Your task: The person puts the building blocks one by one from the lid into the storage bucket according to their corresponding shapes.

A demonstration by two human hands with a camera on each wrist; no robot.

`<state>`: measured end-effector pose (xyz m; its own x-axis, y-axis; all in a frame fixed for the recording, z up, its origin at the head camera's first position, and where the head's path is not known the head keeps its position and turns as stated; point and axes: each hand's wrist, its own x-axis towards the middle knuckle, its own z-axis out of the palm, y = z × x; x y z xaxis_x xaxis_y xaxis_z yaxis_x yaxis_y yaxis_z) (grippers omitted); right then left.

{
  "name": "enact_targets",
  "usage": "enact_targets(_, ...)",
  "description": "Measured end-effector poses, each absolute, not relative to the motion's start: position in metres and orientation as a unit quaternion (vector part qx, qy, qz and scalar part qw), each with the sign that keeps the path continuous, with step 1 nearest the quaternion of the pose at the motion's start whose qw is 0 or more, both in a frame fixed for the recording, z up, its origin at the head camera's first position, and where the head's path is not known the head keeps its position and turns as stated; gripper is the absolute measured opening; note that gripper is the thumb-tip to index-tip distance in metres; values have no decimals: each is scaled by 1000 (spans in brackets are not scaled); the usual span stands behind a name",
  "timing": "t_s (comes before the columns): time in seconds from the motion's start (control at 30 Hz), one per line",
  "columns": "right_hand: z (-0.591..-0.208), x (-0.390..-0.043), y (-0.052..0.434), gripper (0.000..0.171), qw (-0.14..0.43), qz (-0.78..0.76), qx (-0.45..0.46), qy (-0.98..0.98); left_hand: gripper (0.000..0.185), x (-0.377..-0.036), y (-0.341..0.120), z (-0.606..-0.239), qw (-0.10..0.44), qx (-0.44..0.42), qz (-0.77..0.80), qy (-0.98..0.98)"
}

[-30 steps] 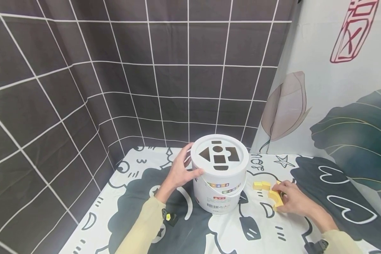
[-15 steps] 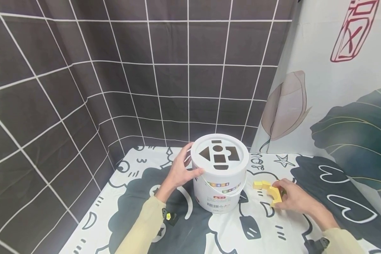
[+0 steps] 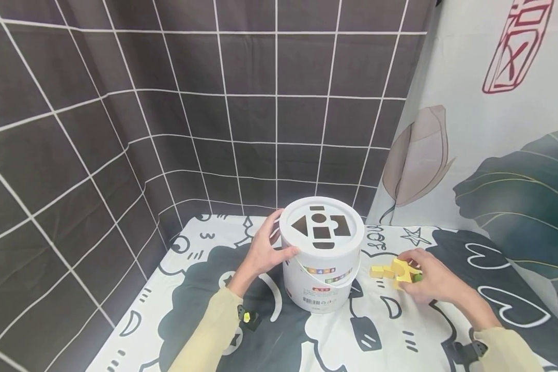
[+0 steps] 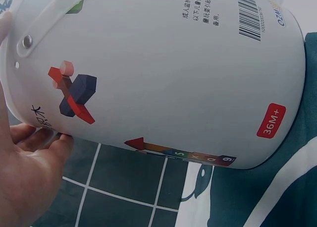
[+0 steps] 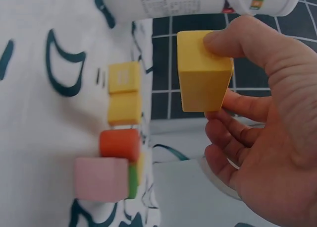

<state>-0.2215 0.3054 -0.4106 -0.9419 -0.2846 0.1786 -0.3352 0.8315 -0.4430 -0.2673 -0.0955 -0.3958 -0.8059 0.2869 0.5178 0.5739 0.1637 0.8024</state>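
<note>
Two hands in view, both yours, both busy. Your left hand (image 3: 266,250) grips the white bucket (image 3: 323,299), just right of center in the lower half of the head frame; the thumb lies along the near side below the rim, the fingers bend round the left side. Bucket stands upright, lid (image 3: 346,244) on, cut with dark shaped holes: triangle, circle, rectangles, one notched. Left wrist view: fingertips against the bucket near its rim, handle (image 4: 53,23) upper left, red 36M+ label (image 4: 271,121) at right.

Your right hand (image 3: 430,276), lower right of the head frame, pinches a curved yellow block (image 3: 402,271) between thumb and fingers. Right wrist view: that block sits upper center, thumb on top. Cannot tell if it touches the cloth.

Two small yellow blocks (image 3: 382,272) sit side by side just left of it in the head frame. Right wrist view, left of center, below those two: orange-red block (image 5: 120,144), pink block (image 5: 101,179), green block (image 5: 132,180) partly hidden behind the pink one.

Everything's on the black-and-white printed cloth (image 3: 386,336); dark grid sheet (image 3: 302,62) fills the upper left, leaf-print curtain (image 3: 483,129) upper right.
</note>
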Motion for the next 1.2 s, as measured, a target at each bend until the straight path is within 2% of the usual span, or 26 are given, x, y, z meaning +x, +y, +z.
enact_targets(0.2, -391, -225, 300, 57, 85, 243, 193, -947, 114, -268, -96, -397, 125, -286, -580, -752)
enact_targets(0.37, -365, -228, 296, 57, 89, 247, 209, -942, 115, -269, -96, -396, 124, -282, -578, -755)
enact_targets(0.77, -315, -244, 277, 50, 153, 243, 309, -907, 112, -271, -97, -399, 118, -294, -584, -747)
enact_targets(0.93, -300, -249, 263, 49, 153, 240, 322, -903, 115, -262, -96, -387, 117, -287, -581, -753)
enact_targets(1.1, -289, -254, 248, 49, 147, 240, 333, -900, 106, -243, -95, -363, 101, -292, -592, -744)
enact_targets(1.2, -286, -260, 238, 48, 136, 244, 340, -898, 105, -251, -96, -373, 98, -290, -591, -746)
